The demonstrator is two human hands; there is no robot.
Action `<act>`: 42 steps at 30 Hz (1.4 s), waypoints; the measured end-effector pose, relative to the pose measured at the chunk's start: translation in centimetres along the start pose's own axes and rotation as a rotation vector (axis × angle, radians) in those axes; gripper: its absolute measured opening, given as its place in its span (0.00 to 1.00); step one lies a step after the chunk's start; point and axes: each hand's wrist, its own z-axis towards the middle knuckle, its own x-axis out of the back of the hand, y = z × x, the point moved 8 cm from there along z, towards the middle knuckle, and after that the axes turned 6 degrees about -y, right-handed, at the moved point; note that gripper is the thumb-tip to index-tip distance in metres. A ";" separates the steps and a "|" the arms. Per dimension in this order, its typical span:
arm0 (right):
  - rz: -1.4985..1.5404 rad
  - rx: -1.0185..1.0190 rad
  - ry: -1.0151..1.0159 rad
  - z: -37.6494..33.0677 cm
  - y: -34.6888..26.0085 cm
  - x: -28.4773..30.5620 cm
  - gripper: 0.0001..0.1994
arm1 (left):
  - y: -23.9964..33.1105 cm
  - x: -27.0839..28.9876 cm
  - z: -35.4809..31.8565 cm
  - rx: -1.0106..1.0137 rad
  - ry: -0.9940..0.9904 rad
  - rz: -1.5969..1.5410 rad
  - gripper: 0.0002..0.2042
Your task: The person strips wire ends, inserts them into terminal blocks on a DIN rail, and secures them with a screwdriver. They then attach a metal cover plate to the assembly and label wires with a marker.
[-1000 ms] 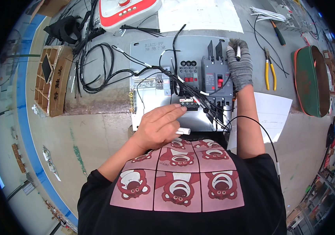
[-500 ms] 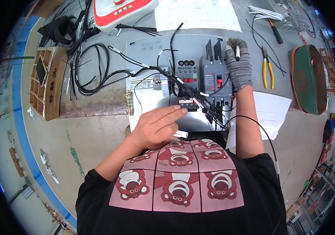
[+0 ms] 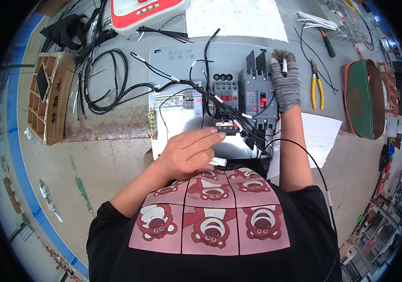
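**Wiring the grey panel: one hand steadies, one hand sorts**

At twelve o'clock from my chest lies the flat grey metal mounting plate (image 3: 238, 56), the biggest thing I am working on. It carries a dark grey moulded breaker (image 3: 258, 98) at its one-o'clock side and, just left of that, a smaller grey contactor with red-marked front (image 3: 224, 91). A bundle of black wires with white sleeved ends (image 3: 231, 117) runs across both and loops off toward ten o'clock.

My right hand in its grey knitted glove (image 3: 285, 84) rests against the breaker's right edge, fingers curled shut around a thin white-tipped pen-like tool (image 3: 284, 66). My bare left hand (image 3: 189, 152) lies at six o'clock of the plate, fingers extended and together over the plate's lower edge, with a small white sleeve piece (image 3: 218, 162) showing just under it. I cannot tell whether it pinches that piece.

To do this well, I judge I should keep the gloved hand bracing the breaker so nothing shifts, and feed one wire at a time, reading each white sleeve before seating it.

Labels and packages: faint dark lettering sits on the plate's top edge at eleven o'clock. A brown cardboard divider box with dark characters on its side (image 3: 46, 101) stands at nine o'clock. White printed sheets (image 3: 236, 16) lie at twelve, a red-and-white case (image 3: 147, 11) at eleven, a green oval pouch with orange trim (image 3: 363, 101) at three.
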 end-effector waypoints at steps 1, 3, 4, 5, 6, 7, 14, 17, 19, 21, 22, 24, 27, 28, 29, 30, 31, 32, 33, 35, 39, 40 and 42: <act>0.010 0.011 0.001 0.1 0.0 0.0 0.13 | 0.0 0.0 0.0 -0.001 0.000 -0.003 0.09; 0.035 0.028 0.007 0.0 0.1 0.0 0.13 | 0.0 0.0 0.0 0.000 -0.006 -0.006 0.09; 0.002 0.026 0.007 0.0 0.2 0.1 0.13 | 0.0 -0.1 0.0 0.002 -0.007 -0.007 0.09; -0.028 0.025 0.005 -0.1 -0.3 0.2 0.13 | 0.0 -0.1 0.0 0.005 -0.010 -0.005 0.09; -0.058 0.023 0.004 -0.1 -0.6 0.2 0.13 | 0.0 -0.1 0.0 0.002 -0.016 -0.001 0.09; -0.050 0.024 0.005 -0.2 -0.7 0.1 0.13 | 0.0 -0.2 -0.1 -0.002 -0.022 0.004 0.09; -0.016 0.017 -0.003 -0.3 -1.0 0.0 0.13 | 0.2 -0.1 0.2 0.007 -0.062 0.013 0.09; 0.023 0.014 0.000 -0.3 -1.0 0.0 0.13 | 0.2 -0.2 0.1 0.006 -0.059 0.032 0.09; 0.026 0.015 0.000 -0.3 -1.0 -0.1 0.13 | 0.1 -0.2 0.0 0.002 -0.059 0.028 0.10; 0.004 0.015 -0.002 -0.3 -0.9 0.0 0.13 | 0.0 -0.5 -0.4 0.004 -0.077 0.014 0.10; 0.001 0.013 -0.004 -0.3 -0.8 0.0 0.13 | -0.1 -0.6 -0.8 0.008 -0.096 0.004 0.11; -0.004 0.012 -0.005 -0.1 -0.8 0.0 0.13 | -0.3 -0.5 -1.0 0.008 -0.107 -0.010 0.12; -0.009 0.007 0.001 -0.1 -1.0 0.0 0.13 | -0.3 -0.2 -1.0 -0.001 -0.091 -0.023 0.13; 0.012 0.013 0.003 -0.2 -0.9 0.0 0.13 | -0.3 -0.2 -0.9 -0.006 -0.087 -0.024 0.13; 0.033 0.021 0.007 -0.2 -0.8 0.0 0.13 | -0.3 -0.2 -0.8 -0.014 -0.083 -0.023 0.13; 0.055 0.028 0.011 -0.1 -0.7 0.1 0.13 | -0.3 -0.1 -0.8 -0.015 -0.079 -0.022 0.13; 0.039 0.008 0.002 -0.1 -0.5 0.1 0.13 | -0.3 -0.1 -0.8 -0.016 -0.074 -0.021 0.13; 0.024 -0.014 -0.008 -0.2 -0.7 0.1 0.12 | -0.3 -0.2 -0.8 -0.015 -0.072 -0.021 0.13; 0.008 -0.037 -0.018 -0.3 -0.8 0.0 0.12 | -0.1 -0.1 -0.6 -0.029 -0.066 -0.019 0.11; -0.024 0.001 -0.008 -0.3 -1.2 0.1 0.12 | 0.2 0.0 -0.2 -0.059 -0.054 -0.017 0.09; -0.001 -0.015 0.000 -0.3 -0.7 0.0 0.13 | -0.2 -0.3 -0.4 -0.009 -0.069 0.024 0.13; -0.004 0.004 0.009 -0.2 -0.5 0.0 0.13 | -0.1 -0.3 -0.3 -0.006 -0.071 0.021 0.13; -0.005 0.041 0.026 -0.1 -0.6 -0.1 0.13 | -0.1 -0.3 -0.2 0.000 -0.076 0.022 0.13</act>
